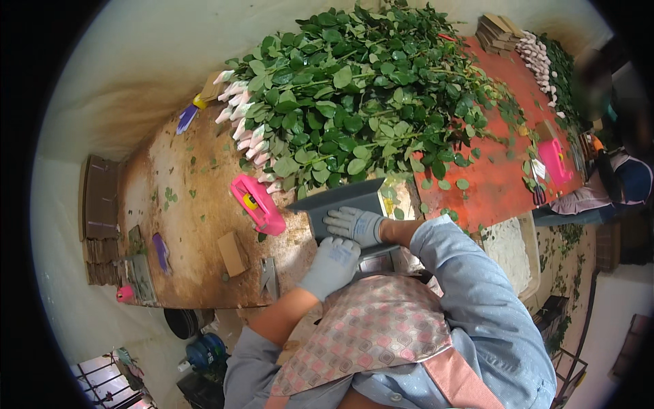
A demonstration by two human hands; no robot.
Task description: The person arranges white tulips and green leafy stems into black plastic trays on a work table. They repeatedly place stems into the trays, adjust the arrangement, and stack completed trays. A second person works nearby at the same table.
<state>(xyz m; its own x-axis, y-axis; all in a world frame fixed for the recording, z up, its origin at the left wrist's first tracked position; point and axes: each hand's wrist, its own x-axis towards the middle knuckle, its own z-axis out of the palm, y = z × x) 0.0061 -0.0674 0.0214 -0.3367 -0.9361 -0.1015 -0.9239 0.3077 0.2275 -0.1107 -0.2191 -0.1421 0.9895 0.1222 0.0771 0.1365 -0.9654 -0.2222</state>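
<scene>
— What's the person got hold of there?

— A grey cardboard sheet (344, 204), folded, at the near edge of the counter (197, 225), right in front of their chest. Both hands wear grey gloves. The left hand (332, 266) lies flat on the lower part of it, fingers together and pointing down toward the body. The right hand (354, 225) rests just above, fingers laid across the fold.

— Is either grip pinching it?

— Not that I can see. Both look pressed onto the cardboard with fingers together rather than wrapped round it, though the undersides are hidden, so I can't tell for sure.

— And around it?

— Just behind the cardboard sits a big heap of leafy green rose stems (361, 95), with the pale pink buds (245, 129) sticking out on the left side. A pink tool (257, 203) lies on the counter just left of the cardboard. Further left, a small brown cardboard piece (232, 253) and a purple item (161, 251). Off to the right the surface is orange-red (490, 184), with a second pink tool (553, 160) and another row of buds (535, 58) well away
</scene>
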